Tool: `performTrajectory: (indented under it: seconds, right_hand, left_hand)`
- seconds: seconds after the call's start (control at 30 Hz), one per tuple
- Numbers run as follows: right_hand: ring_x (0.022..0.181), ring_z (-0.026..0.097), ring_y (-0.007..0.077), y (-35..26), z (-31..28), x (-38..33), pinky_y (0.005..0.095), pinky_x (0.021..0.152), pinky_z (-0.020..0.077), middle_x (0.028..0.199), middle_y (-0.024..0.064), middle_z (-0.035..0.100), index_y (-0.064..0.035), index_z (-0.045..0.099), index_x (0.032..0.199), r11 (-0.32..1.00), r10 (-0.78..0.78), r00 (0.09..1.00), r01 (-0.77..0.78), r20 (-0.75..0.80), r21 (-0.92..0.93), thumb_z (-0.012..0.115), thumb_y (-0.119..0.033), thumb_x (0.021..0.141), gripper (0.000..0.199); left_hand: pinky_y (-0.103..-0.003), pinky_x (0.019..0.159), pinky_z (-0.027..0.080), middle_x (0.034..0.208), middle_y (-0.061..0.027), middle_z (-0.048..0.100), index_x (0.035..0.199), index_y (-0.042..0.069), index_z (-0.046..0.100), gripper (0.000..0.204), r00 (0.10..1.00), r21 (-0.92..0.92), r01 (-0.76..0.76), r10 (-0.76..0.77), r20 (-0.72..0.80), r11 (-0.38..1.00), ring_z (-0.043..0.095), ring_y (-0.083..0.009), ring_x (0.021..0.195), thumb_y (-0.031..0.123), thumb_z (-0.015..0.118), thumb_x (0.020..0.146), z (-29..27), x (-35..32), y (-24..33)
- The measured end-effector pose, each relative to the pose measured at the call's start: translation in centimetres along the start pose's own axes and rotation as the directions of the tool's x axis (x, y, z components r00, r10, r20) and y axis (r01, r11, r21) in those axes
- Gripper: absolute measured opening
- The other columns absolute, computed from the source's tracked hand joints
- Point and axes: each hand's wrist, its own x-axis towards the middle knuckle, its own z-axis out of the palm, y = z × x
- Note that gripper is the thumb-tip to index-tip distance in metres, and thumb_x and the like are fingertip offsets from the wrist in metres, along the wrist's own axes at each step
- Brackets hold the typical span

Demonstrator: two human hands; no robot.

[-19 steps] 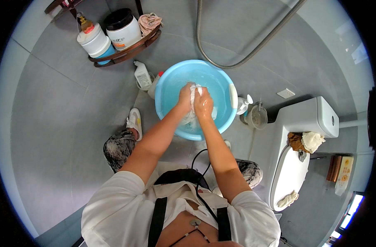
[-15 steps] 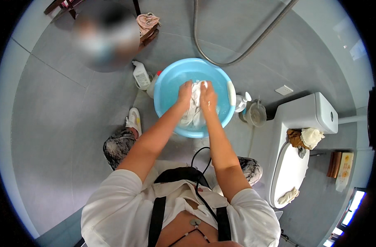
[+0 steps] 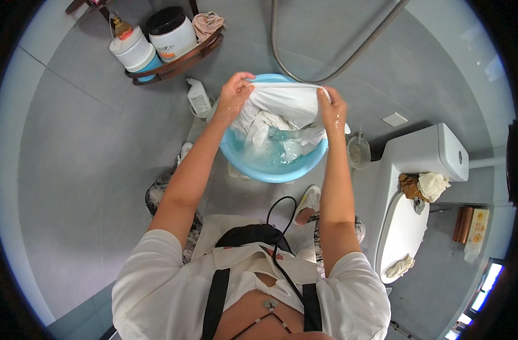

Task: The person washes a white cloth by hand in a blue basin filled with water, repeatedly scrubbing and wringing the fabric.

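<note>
Head view: blue basin (image 3: 273,175) sits in front of you, near rim fully visible, far rim mostly covered by the white cloth (image 3: 286,97) you've got up. Hose (image 3: 364,46) loops down just beyond the far rim, close to the cloth's top edge; can't tell if it touches. On your left, a white bottle (image 3: 199,97) stands just beside the rim, by your left wrist. On your right, a clear container (image 3: 359,153) is near the basin, then the toilet (image 3: 403,235) further out. Corner shelf (image 3: 179,68) is up and left, apart from your hands. Grey floor (image 3: 239,198) shows between basin and your lap; your right shoe (image 3: 308,205) is near the basin's near-right rim.

Hands: left hand (image 3: 234,95) pinches the cloth's upper left corner, thumb against fingers, index reaching out past the edge. Right hand (image 3: 333,111) pinches the upper right corner, thumb on the face toward you, other fingers partly hidden. Hands are well apart, top edge pulled nearly straight between them. Rest of the cloth hangs in folds into the basin, lower part bunched in the water (image 3: 277,152). Both wrists are above the rim.
</note>
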Motion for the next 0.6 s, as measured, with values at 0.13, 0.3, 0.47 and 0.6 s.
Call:
performTrajectory:
  seconds: [0.13,0.3,0.47,0.6]
  right_hand:
    - [0.074,0.056,0.0135,-4.9,-1.4,0.4,0.0256,0.069,0.0432,0.079,0.0073,0.062,-0.0021,0.061,0.093,0.987,-0.154,0.977,0.145,-0.146,-0.074,0.058,-0.018,0.079,0.021]
    - [0.079,0.057,0.0146,-5.2,-1.7,1.0,0.0262,0.073,0.0428,0.086,0.0089,0.063,-0.0051,0.061,0.094,0.994,-0.084,0.991,0.09,-0.108,0.055,0.058,-0.017,0.079,0.019]
    - [0.093,0.055,0.0213,2.9,0.6,0.7,0.0296,0.08,0.042,0.103,0.0144,0.057,-0.0097,0.053,0.11,0.995,-0.098,0.992,0.098,0.074,0.001,0.063,-0.016,0.074,0.038]
    - [0.109,0.045,0.0299,4.8,1.8,-1.9,0.0358,0.087,0.0395,0.126,0.0161,0.039,-0.0167,0.04,0.124,0.882,-0.042,0.933,0.202,0.357,-0.425,0.07,-0.015,0.064,0.067]
  left_hand:
    - [-0.018,0.066,0.039,0.081,0.0002,0.055,0.093,0.0,0.055,0.014,0.973,0.084,-0.226,0.23,-0.033,0.97,0.048,-0.0042,0.071,0.001,0.05,0.08,1.5,-0.1,4.4]
    - [-0.017,0.068,0.038,0.083,0.0011,0.054,0.095,0.001,0.055,0.014,0.966,0.109,-0.259,0.26,0.005,0.96,0.047,-0.0033,0.074,0.001,0.051,0.082,1.9,1.4,3.6]
    - [-0.025,0.08,0.04,0.093,-0.005,0.056,0.1,0.004,0.055,0.024,0.987,0.443,-0.164,0.144,0.077,0.881,0.051,-0.0139,0.088,0.001,0.054,0.077,1.2,1.5,-3.2]
    - [-0.035,0.092,0.034,0.115,-0.0138,0.045,0.113,0.009,0.05,0.045,0.977,0.783,-0.205,0.08,0.195,0.587,0.042,-0.028,0.109,0.008,0.062,0.071,1.4,-0.3,-7.5]
